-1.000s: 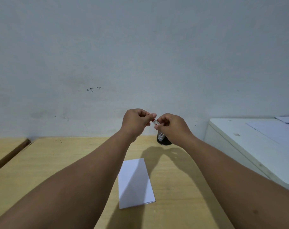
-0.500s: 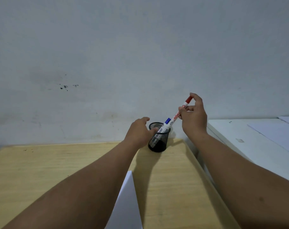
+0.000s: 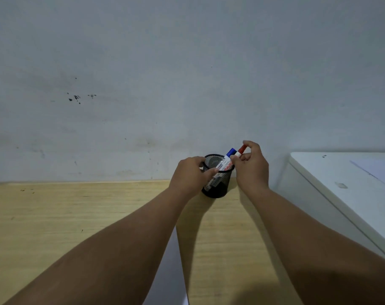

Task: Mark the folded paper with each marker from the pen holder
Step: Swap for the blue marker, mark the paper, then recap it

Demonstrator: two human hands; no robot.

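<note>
A black mesh pen holder stands at the back of the wooden table, close to the wall. My left hand grips its left side at the rim. My right hand pinches the top of a red-capped marker, whose lower end is inside the holder. A blue-capped marker leans in the holder beside it. The folded white paper lies near the front of the table, mostly hidden between my forearms.
The wooden table butts against a grey wall. A white cabinet with a sheet of paper on top stands right beside the table on the right.
My right hand has lowered the red marker into the holder beside the blue one. My left hand has closed around the holder's rim. The view has tilted away from the paper.
</note>
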